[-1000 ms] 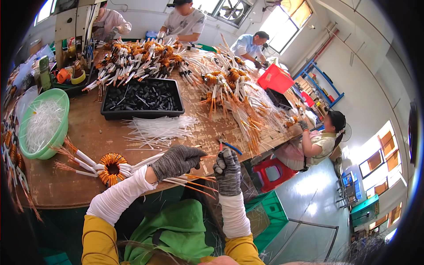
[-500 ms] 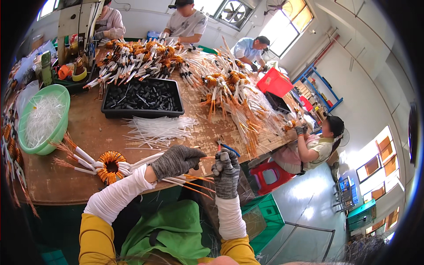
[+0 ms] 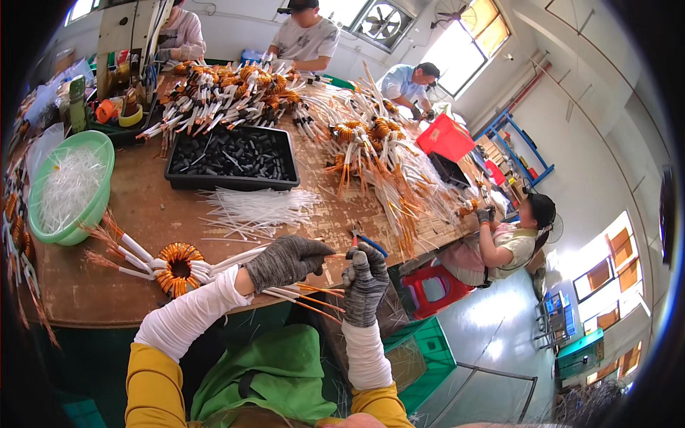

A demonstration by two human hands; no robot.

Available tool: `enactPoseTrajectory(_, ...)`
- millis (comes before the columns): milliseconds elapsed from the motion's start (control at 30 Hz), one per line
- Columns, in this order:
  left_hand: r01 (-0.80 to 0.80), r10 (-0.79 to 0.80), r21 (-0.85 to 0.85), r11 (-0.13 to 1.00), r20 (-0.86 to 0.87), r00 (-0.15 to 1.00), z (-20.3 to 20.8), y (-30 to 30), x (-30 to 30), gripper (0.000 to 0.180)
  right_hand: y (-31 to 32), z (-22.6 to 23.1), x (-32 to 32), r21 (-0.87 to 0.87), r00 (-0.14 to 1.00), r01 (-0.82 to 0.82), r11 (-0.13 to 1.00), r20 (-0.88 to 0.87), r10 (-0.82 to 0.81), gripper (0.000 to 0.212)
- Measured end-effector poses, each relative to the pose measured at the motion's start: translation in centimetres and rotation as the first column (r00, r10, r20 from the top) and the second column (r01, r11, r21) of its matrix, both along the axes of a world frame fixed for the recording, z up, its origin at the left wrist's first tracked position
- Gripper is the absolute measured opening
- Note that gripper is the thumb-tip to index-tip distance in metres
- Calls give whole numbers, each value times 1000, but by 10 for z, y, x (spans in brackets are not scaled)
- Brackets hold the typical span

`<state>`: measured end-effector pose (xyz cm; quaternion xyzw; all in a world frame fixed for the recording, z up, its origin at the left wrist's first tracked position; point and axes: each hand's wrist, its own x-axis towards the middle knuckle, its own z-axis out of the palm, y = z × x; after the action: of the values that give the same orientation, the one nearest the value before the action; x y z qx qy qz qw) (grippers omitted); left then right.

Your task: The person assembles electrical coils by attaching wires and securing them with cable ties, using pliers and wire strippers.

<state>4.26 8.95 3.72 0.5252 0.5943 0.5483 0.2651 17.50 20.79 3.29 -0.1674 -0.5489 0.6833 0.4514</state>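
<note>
My left hand (image 3: 285, 261), in a grey knit glove, is closed around a white-sleeved lead of a toroidal coil (image 3: 191, 253). That coil, wound with orange copper wire, lies at the table's near edge. A bare copper wire end (image 3: 335, 255) sticks out past my left fingers toward the right. My right hand (image 3: 366, 285), gloved too, has bent fingers pinched at its tip. Below my left hand, more leads with copper ends (image 3: 314, 304) hang over the edge. Beyond my right fingers lie cutters (image 3: 374, 244) with red and blue handles.
A black tray (image 3: 235, 182) of small black sleeves stands ahead, with white tubes (image 3: 264, 210) before it. At left sits a green bowl (image 3: 107, 164) of clear strips. Piled coils (image 3: 235, 85) cover the back. Several people work around the table; a red stool (image 3: 435, 289) stands right.
My right hand has turned slightly and its fingers have shifted at the wire tip. My left hand stays on the lead, and the coil has not visibly moved.
</note>
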Motion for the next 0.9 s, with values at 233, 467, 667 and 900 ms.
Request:
enactPoseTrajectory(233,-8,7,-36,999,-30,1000,3,-1,-1,29,-4,-5,-6,11,999,53,999,-3,-53,16)
enactPoseTrajectory(467,-10,10,0,1000,-27,1000,-3,2,-2,28,-4,-11,-10,41,992,110,993,58,-112,17)
enactPoseTrajectory(667,-50,100,201,978,-249,963,-6,2,0,30,-9,-8,-9,45,994,66,997,84,-69,20)
enactPoseTrajectory(900,-66,91,127,990,-197,976,1,-3,-2,31,-17,1,-6,8,999,-41,999,7,41,15)
